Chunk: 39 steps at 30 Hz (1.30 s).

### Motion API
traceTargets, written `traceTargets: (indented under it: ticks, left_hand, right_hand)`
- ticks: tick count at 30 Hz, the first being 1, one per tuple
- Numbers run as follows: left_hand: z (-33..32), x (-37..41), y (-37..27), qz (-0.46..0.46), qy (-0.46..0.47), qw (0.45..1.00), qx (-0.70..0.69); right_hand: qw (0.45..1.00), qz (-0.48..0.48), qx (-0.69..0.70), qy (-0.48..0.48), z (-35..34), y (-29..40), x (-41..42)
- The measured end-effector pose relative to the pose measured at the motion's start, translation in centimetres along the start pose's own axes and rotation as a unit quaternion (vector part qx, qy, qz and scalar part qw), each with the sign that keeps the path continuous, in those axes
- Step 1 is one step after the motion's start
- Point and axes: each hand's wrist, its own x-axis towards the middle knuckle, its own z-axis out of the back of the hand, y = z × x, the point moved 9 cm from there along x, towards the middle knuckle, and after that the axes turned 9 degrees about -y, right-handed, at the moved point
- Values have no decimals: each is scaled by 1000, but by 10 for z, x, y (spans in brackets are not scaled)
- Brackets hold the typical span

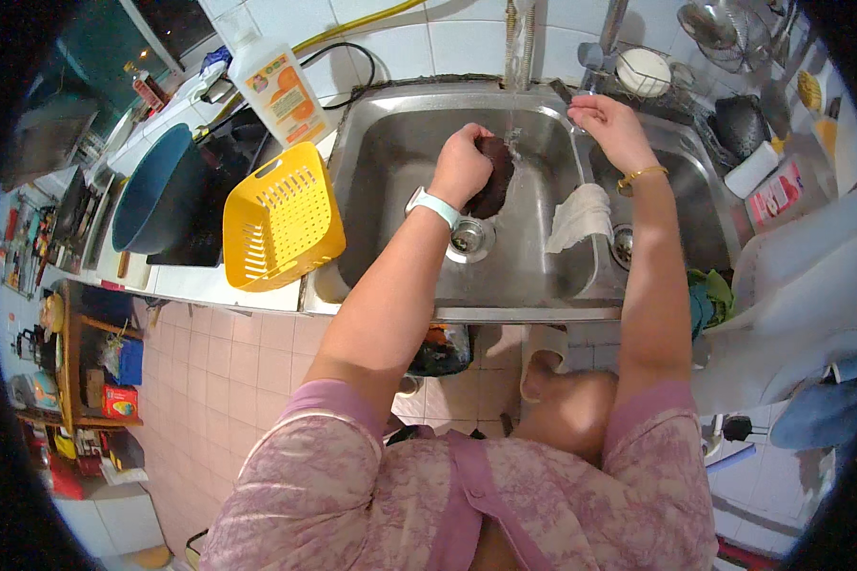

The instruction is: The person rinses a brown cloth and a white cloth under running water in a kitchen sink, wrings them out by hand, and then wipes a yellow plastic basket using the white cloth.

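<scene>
My left hand (464, 168) grips a dark brown object (495, 178), perhaps a cloth or scrubber, over the larger basin of a steel double sink (414, 128). Water (520, 93) streams down beside it. Below the object lies a drain strainer (469, 240) with bits in it. My right hand (603, 118) is raised at the back of the divider, its fingertips at a small dark and metallic part (568, 96), maybe the tap's handle; whether they grip it is unclear. A pale cloth (580, 218) hangs over the divider between the basins.
Left of the sink are a yellow plastic basket (282, 221), a large bottle with an orange label (278, 89) and a blue-green basin (153, 189). A wire rack with a white round item (643, 71) stands behind the right basin. A green cloth (718, 298) hangs at the right front.
</scene>
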Motion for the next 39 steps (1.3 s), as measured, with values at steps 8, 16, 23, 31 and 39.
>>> traceTargets:
  ticks: [8, 16, 23, 31, 39]
  left_hand:
    - [-1, 1, -9, 150, 64, 930, -328]
    - [-20, -5, 12, 239, 124, 840, -471]
    - [-7, 5, 45, 239, 40, 915, -322]
    - [6, 4, 47, -19, -62, 974, 216]
    - [14, 9, 34, 77, 64, 981, -168]
  right_hand:
    - [958, -193, 209, 26, -62, -52, -16]
    - [775, -324, 418, 347, -178, -6, -99]
    - [809, -305, 342, 367, -179, -16, -107]
    - [911, 2, -341, 230, -189, -7, -94]
    - [907, -185, 154, 347, -193, -13, -97]
